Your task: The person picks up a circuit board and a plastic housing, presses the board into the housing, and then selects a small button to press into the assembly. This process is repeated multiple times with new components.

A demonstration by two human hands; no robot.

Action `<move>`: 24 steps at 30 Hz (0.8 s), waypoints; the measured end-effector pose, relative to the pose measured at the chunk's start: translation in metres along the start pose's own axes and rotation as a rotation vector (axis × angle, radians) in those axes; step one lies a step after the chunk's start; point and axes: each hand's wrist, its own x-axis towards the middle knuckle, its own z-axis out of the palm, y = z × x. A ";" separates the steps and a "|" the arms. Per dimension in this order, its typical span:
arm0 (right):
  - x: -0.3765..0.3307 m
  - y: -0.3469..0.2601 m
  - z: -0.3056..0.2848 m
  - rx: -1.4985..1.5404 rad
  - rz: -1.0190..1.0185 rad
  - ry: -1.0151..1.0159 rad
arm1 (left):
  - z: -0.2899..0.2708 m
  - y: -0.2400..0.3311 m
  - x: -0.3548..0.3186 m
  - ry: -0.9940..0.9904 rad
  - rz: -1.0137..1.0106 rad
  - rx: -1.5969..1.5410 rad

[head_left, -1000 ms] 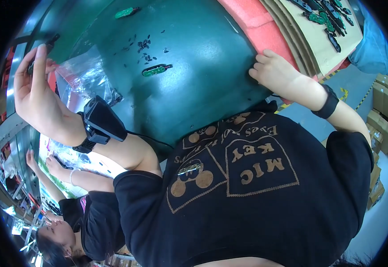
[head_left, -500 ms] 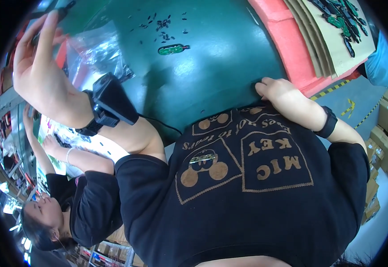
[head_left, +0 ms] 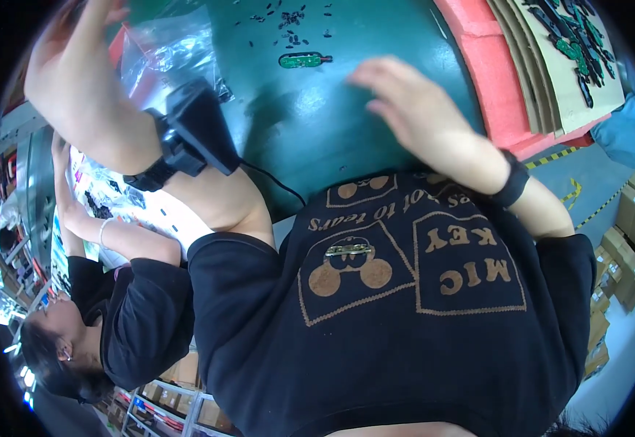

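Saw right hand [head_left: 419, 109] loosely spread above table [head_left: 375, 33], near green part [head_left: 299, 60] lying there beside black bits [head_left: 292, 22]; couldn't tell grip of left hand [head_left: 77, 95], cropped at top edge

The board [head_left: 301, 61] lies on the table [head_left: 383, 29] between bag [head_left: 175, 49] and foam [head_left: 488, 76].

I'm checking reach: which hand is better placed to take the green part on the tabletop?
Right, likely: the right hand is open near the green part; the left hand is farther off.
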 end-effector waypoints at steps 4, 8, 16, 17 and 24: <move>-0.012 -0.008 0.021 0.159 -0.152 -0.397 | 0.003 0.007 -0.001 -0.036 -0.021 0.122; -0.018 -0.004 0.035 0.190 -0.127 -0.395 | 0.009 0.023 -0.009 0.027 -0.057 0.206; -0.020 -0.005 0.042 0.073 -0.150 -0.368 | -0.002 0.008 -0.005 0.014 -0.018 0.010; -0.019 -0.006 0.041 0.062 -0.167 -0.361 | -0.004 0.007 -0.005 0.007 -0.032 -0.026; 0.062 -0.032 -0.048 0.149 -0.175 0.007 | -0.003 0.009 -0.003 -0.086 -0.235 -0.160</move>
